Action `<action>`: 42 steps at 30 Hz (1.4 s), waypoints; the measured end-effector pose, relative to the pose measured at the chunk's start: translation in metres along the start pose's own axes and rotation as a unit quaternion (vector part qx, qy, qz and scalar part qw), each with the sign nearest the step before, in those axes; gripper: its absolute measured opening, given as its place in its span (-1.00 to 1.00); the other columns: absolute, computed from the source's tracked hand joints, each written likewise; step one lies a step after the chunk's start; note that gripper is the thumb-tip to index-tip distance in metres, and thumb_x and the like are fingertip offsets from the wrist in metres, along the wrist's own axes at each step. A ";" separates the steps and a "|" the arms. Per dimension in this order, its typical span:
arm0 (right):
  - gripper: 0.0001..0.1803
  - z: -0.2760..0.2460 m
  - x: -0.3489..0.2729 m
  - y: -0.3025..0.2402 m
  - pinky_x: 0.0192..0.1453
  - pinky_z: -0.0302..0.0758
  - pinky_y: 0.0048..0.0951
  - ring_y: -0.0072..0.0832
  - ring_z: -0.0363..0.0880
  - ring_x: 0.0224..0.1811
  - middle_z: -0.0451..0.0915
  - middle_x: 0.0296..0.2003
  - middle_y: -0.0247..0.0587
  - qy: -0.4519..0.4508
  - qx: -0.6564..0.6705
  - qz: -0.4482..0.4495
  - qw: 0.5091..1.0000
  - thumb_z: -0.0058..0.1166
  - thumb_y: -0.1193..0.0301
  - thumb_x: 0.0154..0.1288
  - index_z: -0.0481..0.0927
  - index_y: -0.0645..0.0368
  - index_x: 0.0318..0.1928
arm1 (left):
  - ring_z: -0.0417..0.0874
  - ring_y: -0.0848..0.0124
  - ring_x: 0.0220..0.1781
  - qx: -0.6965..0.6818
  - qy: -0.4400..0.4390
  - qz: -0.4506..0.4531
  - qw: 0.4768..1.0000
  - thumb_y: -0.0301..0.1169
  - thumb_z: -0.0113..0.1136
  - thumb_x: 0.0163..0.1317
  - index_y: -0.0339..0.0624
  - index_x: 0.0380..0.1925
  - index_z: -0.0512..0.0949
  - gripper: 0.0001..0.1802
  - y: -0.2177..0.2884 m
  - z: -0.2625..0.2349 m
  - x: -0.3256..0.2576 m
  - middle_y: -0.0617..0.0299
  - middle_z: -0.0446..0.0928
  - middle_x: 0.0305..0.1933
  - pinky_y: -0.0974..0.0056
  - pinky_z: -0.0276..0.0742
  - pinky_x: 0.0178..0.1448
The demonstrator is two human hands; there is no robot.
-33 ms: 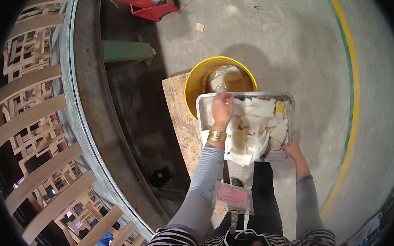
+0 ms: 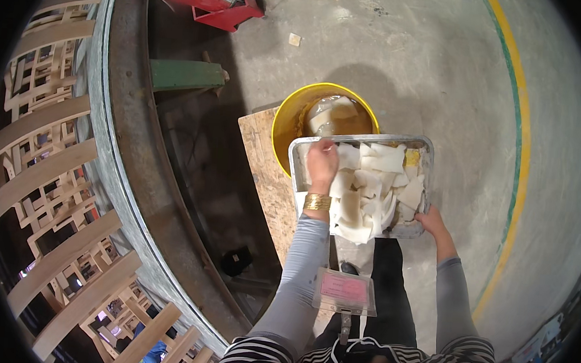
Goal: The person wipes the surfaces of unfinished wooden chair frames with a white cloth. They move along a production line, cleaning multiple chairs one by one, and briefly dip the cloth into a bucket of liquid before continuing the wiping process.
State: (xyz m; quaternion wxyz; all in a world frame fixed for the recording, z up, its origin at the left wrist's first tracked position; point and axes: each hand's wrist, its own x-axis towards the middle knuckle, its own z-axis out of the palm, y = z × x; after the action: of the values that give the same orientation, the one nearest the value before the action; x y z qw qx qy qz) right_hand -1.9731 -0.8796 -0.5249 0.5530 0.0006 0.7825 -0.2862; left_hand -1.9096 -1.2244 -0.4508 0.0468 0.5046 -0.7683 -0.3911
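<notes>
A shallow grey metal tray (image 2: 429,150) is held up in front of me, its far left part over a yellow bucket (image 2: 277,124). Curved white foam-like pieces (image 2: 350,202) are heaped in it, with a yellow piece (image 2: 412,158) at the far right. My right hand (image 2: 432,221) grips the tray's near right edge. My left hand (image 2: 323,162) is inside the tray by its far left rim, fingers curled and slightly blurred; what they hold, if anything, is hidden. Inside the bucket are brownish residue and a whitish lump with clear film (image 2: 334,114).
The bucket stands by a chipboard sheet (image 2: 265,166). Along the left runs a long metal beam (image 2: 150,199), with wooden frames (image 2: 55,120) beyond. A green beam (image 2: 187,75) sticks out, and a red box (image 2: 234,15) sits at the far left. A badge (image 2: 345,290) hangs below the tray.
My left hand has shifted slightly left, toward the tray's left wall. The right hand and the tray are nearly where they were.
</notes>
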 end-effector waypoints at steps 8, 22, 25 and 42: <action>-0.43 -0.003 -0.005 -0.009 0.00 0.41 -0.28 -0.04 0.52 -0.07 0.54 -0.17 0.20 0.000 -0.008 0.019 1.000 0.16 0.40 -0.19 0.44 0.43 -0.08 | 0.47 0.04 0.03 0.206 -0.172 -0.094 0.959 -0.31 0.34 -0.18 -0.12 -0.03 0.33 -0.36 -0.049 -0.014 -0.040 0.00 0.44 0.01 0.09 0.36 0.12; -0.35 -0.015 -0.006 -0.026 -0.01 0.44 -0.27 -0.02 0.51 -0.08 0.53 -0.16 0.22 0.059 -0.079 0.008 0.995 0.20 0.38 -0.19 0.41 0.41 0.00 | 0.50 0.54 -0.37 -0.233 -0.256 -0.229 0.910 -0.46 0.13 0.13 -0.18 -0.40 0.44 -0.92 -0.046 -0.045 -0.068 0.34 0.47 -0.41 0.36 0.53 -0.31; -0.12 -0.005 -0.014 -0.044 0.31 0.13 -0.28 -0.09 0.16 0.28 0.20 0.20 0.22 0.053 -0.145 -0.077 0.985 0.20 0.23 -0.03 0.09 0.26 0.27 | 0.47 0.25 -0.06 0.073 -0.278 -0.081 0.954 -0.20 0.16 0.06 -0.20 -0.10 0.38 -0.55 -0.078 -0.018 -0.102 0.09 0.47 -0.13 0.23 0.42 0.00; -0.52 -0.011 0.013 -0.086 -0.12 0.44 -0.24 0.02 0.56 -0.21 0.57 -0.30 0.25 0.038 -0.083 -0.063 0.994 0.13 0.44 -0.27 0.54 0.46 -0.23 | 0.49 0.40 -0.14 -0.431 -0.063 -0.161 0.885 -0.59 -0.01 0.06 -0.24 0.03 0.30 -0.55 0.008 -0.106 -0.058 0.20 0.45 -0.09 0.32 0.47 -0.07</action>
State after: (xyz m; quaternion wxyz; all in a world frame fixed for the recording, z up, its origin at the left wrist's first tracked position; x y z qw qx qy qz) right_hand -2.0144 -0.9504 -0.4951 0.5023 -0.0833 0.8222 -0.2545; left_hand -1.8381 -1.2347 -0.3540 0.1480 0.5254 -0.4334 -0.7171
